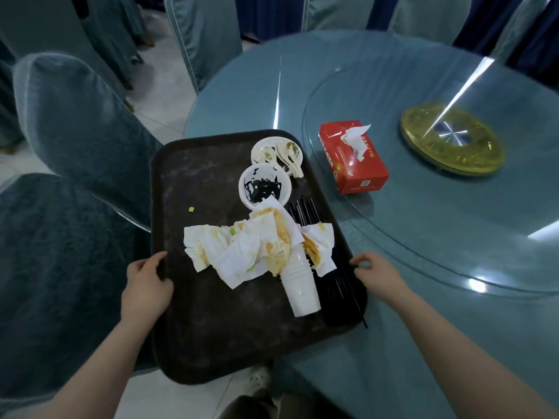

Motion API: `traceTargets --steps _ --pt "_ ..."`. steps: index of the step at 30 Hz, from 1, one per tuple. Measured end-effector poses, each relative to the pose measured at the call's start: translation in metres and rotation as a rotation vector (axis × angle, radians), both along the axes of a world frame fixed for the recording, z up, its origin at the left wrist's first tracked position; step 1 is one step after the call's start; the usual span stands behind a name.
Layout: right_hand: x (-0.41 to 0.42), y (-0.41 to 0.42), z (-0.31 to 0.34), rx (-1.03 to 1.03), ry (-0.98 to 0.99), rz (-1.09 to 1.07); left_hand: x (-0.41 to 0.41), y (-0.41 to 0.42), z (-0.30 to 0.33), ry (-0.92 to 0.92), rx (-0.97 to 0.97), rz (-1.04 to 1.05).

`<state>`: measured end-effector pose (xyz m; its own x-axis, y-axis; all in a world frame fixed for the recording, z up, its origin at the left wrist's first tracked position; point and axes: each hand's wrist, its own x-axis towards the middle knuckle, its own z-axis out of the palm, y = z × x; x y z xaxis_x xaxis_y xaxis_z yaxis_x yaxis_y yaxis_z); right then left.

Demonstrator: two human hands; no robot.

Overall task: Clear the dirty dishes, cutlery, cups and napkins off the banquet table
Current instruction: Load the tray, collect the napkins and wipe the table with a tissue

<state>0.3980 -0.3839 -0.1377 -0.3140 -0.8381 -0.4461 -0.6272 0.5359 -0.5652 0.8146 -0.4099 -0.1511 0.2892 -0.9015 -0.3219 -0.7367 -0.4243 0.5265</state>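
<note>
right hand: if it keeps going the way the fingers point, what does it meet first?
The right hand sits at the tray's right rim, fingers aimed left across it. First contact would likely be the black chopsticks by that rim, then the stacked white cups. Depth is unclear.

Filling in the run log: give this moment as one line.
stage: tray loaded, dirty napkins, cups | left hand: grips edge | right hand: at edge
</note>
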Motion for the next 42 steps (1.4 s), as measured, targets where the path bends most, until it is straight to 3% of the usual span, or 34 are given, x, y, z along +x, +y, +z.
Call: traceTargets --steps 5,10,16,24,31,42 --pt "0.007 -0.061 -0.004 -0.028 0.009 0.235 0.006 -0.035 -0.008 0.182 0.025 0.022" --pt "0.012 -0.105 -0.016 -0.086 -0.046 0.248 0.009 -0.056 -0.015 0.355 0.064 0.098" --pt "0.025 -0.115 -0.023 -0.148 0.085 0.279 0.017 -0.061 -0.018 0.338 0.016 0.239" --pt "0.039 -0.109 -0.011 -0.213 0.063 0.216 0.028 -0.058 0.014 0.296 -0.090 0.313" --pt "0.063 -0.085 0.050 -0.296 0.057 0.110 0.052 -0.080 0.076 0.315 -0.226 0.225" --pt "0.092 0.031 0.147 -0.518 0.101 -0.375 0.045 -0.116 0.179 0.427 -0.355 -0.237"
